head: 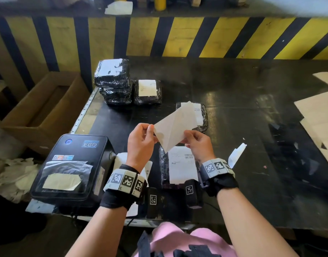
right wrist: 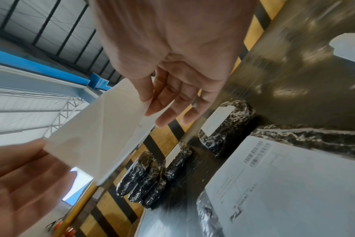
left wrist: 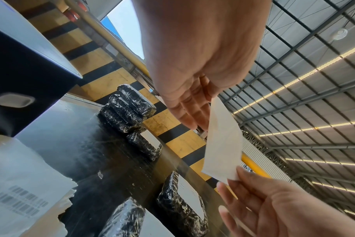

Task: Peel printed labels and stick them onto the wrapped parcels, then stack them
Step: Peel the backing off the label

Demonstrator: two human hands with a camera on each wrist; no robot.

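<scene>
Above the table I hold a white label sheet (head: 175, 125) between both hands. My left hand (head: 143, 135) pinches its left corner; my right hand (head: 193, 139) pinches its near right edge. The sheet (left wrist: 223, 142) shows in the left wrist view, and the sheet (right wrist: 97, 136) again in the right wrist view. Under my hands lies a black wrapped parcel (head: 164, 164) carrying a printed label (head: 181, 164). Another labelled parcel (head: 203, 115) sits behind the sheet. A stack of wrapped parcels (head: 114, 82) stands at the far left, with one labelled parcel (head: 148, 91) beside it.
A black label printer (head: 72, 167) sits at the near left corner of the dark table (head: 252, 112). A paper scrap (head: 237, 154) lies right of my right wrist. Cardboard sheets (head: 319, 117) cover the right edge. An open cardboard box (head: 42, 110) and crumpled backing paper (head: 13, 175) lie on the left.
</scene>
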